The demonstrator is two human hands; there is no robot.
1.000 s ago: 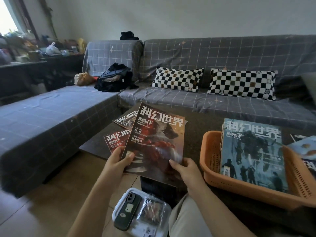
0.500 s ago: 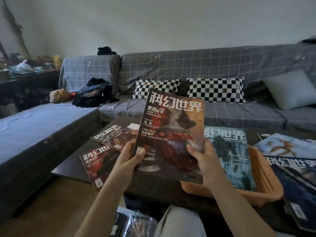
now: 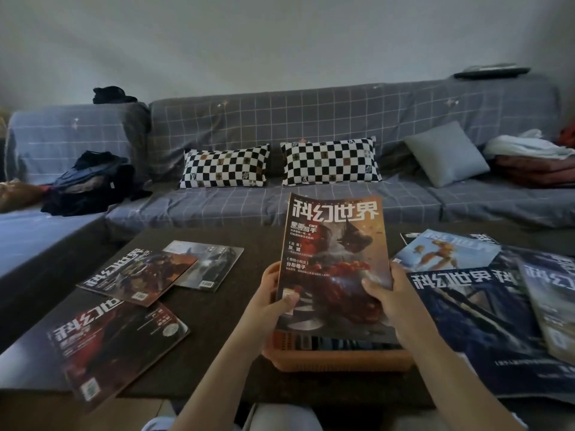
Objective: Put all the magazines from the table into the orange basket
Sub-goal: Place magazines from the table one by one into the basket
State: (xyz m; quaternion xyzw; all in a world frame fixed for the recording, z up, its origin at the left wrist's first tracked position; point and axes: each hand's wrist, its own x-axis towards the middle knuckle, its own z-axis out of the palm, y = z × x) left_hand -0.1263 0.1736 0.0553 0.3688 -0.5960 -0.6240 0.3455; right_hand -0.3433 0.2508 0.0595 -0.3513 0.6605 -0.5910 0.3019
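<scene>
A red-covered magazine [image 3: 334, 244] is held tilted over the orange basket [image 3: 336, 359], covering most of it. My left hand [image 3: 273, 298] grips its lower left edge and my right hand [image 3: 389, 295] grips its lower right edge. Only the basket's front wall shows, with another magazine's edge inside. On the dark table [image 3: 217, 321] to the left lie a red magazine [image 3: 115, 340] at the front corner, a second one [image 3: 140, 275] behind it, and a grey one [image 3: 208, 262] partly under that. Several blue magazines [image 3: 485, 321] overlap on the right.
A grey checked sofa [image 3: 311, 126] runs behind the table, with two checkered pillows [image 3: 280, 164], a grey cushion [image 3: 445, 158], folded cloth [image 3: 535, 157] at the right and a dark bag [image 3: 90, 181] at the left. The front magazine overhangs the table's edge.
Both hands have carried the red-covered magazine to the right, from above the table's left part to over the basket. The view has swung right with it.
</scene>
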